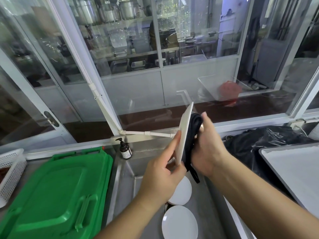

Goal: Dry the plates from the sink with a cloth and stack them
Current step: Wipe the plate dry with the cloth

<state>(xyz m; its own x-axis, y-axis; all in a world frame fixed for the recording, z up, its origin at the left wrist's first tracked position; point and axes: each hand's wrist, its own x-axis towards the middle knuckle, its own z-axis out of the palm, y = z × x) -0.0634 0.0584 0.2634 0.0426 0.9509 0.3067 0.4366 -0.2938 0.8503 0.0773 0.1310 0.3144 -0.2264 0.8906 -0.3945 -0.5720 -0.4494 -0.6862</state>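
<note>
The left hand (159, 176) gripped the lower edge of the white square ceramic plate (185, 133), held nearly upright above the steel sink (212, 195); the right hand (207, 152) pressed the bunched dark cloth (193, 135) on its right face.

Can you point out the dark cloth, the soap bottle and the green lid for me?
cloth (193, 135), head view, on its bunched middle against the plate.
soap bottle (125, 150), head view, on its brown body.
green lid (57, 192), head view, on its flat top.
</note>
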